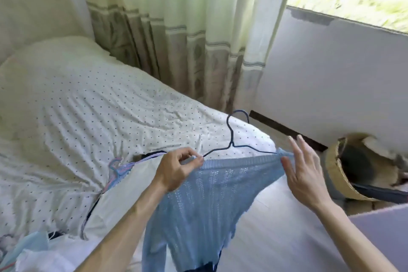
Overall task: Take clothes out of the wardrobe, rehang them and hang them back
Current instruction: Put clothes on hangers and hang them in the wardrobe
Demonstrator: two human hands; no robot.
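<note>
A light blue knitted top (pixel 198 201) hangs on a dark blue wire hanger (pixel 231 139) above the near corner of the bed. My left hand (pixel 176 168) pinches the top's left shoulder where it meets the hanger wire. At the other shoulder, thumb and forefinger of my right hand (pixel 302 172) pinch the knit edge while the other fingers spread upward. The hanger's hook points up and away from me. The lower hem of the top runs out of view at the bottom.
A bed (pixel 77 106) with a white dotted sheet fills the left. More clothes and a pastel hanger (pixel 119 170) lie on it near my left arm. Curtains (pixel 176 28) hang behind. A woven basket (pixel 344 174) sits on the floor at right, below a window.
</note>
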